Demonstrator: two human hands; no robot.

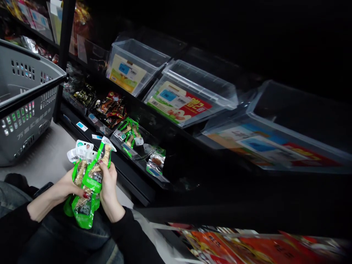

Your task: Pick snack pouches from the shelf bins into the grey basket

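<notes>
The largest thing is the black shelf unit (pixel 129 176), which extends to the right of the basket. The grey basket (pixel 16 146) stands on the floor. Higher than the basket and to its right are the clear bins (pixel 192 91); what is inside them, I cannot tell. Also to its right, but low, the trays hold small packets (pixel 111 108), and a careless elbow could perhaps disturb these. The two hands are to the right of the basket and apart from it. The left hand (pixel 63 189) closes around the lower part of the bundle, its thumb pressed on the front, while the right hand (pixel 108 179) pinches the uppermost packet between thumb and fingers. So the green packets (pixel 92 183) are between the hands, also to the right of the basket. Their film looks slippery and they overlap unevenly; therefore, if the left thumb lifts too early, a lower packet could slide out and drop on the floor (pixel 62 145) beside the basket. The smallest parts are the white tops (pixel 84 146), which spread like a fan; they could catch on one another, so that pulling one packet drags a second.
</notes>
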